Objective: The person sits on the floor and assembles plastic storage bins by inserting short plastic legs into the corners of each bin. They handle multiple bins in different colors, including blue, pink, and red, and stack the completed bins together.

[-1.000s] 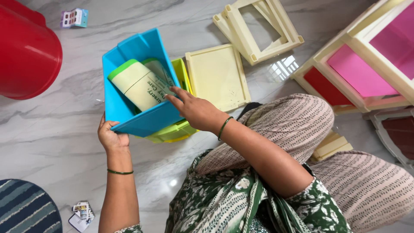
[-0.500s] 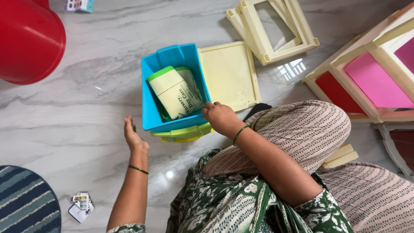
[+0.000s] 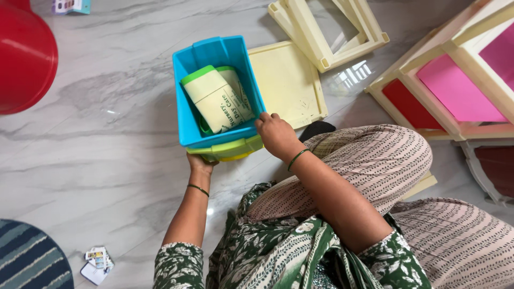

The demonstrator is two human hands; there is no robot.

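We see the blue bin [image 3: 188,115] on the marble floor [image 3: 96,160], nested in a yellow-green bin [image 3: 231,148]. Our right hand [image 3: 276,135] has its fingers clamped on the blue bin's near right rim. Our left hand [image 3: 200,162] grips the near end from below, fingers hidden. A cream bottle [image 3: 217,101] lies inside.
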